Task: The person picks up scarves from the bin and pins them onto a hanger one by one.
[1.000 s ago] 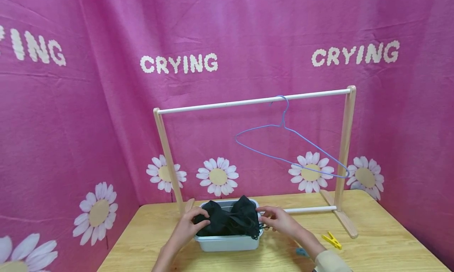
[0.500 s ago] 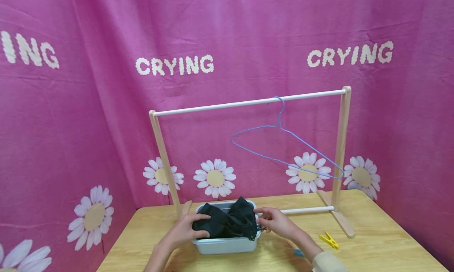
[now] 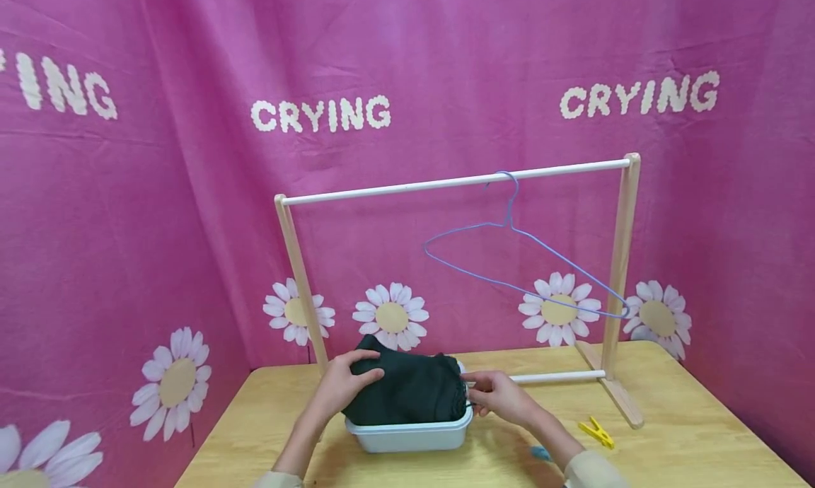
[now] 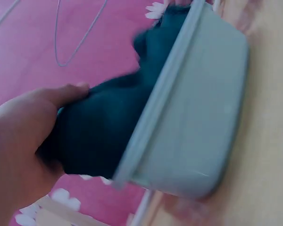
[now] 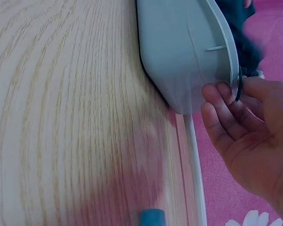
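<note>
A black garment (image 3: 407,389) with a lacy edge lies bunched over the pale grey-blue plastic basin (image 3: 410,440). My left hand (image 3: 344,385) grips its left end, thumb and fingers on the cloth, and raises that side above the rim. In the left wrist view the fabric (image 4: 104,122) looks blurred and sags between my hand and the basin. My right hand (image 3: 499,397) is at the basin's right end, fingers curled against the rim. Beside those fingers, a thin black strap (image 5: 240,84) hangs over the rim; whether it is pinched too, I cannot tell.
Behind the basin stands a wooden rack with a white top bar (image 3: 395,189), where a blue wire hanger (image 3: 509,226) hangs. Right of my right hand lie a yellow clothespin (image 3: 596,432) and a blue one (image 3: 541,452) on the wooden table (image 3: 688,431). Pink curtains surround it.
The garment's left part has been raised and spread by my left hand, covering more of the basin's opening. My right hand stays at the same end of the basin.
</note>
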Demonstrator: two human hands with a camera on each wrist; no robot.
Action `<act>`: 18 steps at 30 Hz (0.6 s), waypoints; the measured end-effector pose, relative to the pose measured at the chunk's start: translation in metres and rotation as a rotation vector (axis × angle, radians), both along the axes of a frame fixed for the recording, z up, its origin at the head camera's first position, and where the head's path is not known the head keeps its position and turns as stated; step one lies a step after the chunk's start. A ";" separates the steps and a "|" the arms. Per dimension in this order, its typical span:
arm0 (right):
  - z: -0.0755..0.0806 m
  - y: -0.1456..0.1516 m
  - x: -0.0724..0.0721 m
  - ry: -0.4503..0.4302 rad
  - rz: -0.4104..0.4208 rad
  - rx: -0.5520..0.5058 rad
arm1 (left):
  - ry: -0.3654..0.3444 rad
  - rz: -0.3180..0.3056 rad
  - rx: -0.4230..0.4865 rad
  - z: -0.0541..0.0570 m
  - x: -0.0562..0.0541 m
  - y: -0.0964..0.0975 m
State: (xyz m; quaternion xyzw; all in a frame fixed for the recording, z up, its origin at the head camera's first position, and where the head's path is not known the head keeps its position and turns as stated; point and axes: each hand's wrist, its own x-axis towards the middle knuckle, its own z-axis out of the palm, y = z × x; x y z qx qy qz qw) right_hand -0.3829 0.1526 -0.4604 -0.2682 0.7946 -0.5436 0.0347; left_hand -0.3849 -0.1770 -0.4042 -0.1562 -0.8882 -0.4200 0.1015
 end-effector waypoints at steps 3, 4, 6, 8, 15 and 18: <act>0.000 0.000 0.000 -0.005 0.006 0.001 | -0.012 -0.041 -0.046 -0.013 0.000 -0.005; 0.000 0.000 0.000 -0.004 0.006 0.001 | -0.006 -0.053 -0.040 -0.016 0.000 -0.007; 0.002 0.000 0.001 0.002 0.009 0.008 | 0.013 -0.068 -0.021 -0.021 -0.001 -0.010; 0.005 0.002 0.003 0.010 0.031 0.026 | 0.013 -0.084 0.011 -0.025 0.000 -0.014; 0.015 0.012 0.010 0.072 0.082 0.125 | -0.033 -0.144 0.043 -0.031 0.004 -0.021; 0.015 0.014 0.010 0.103 0.082 0.131 | -0.025 -0.154 0.062 -0.031 0.004 -0.021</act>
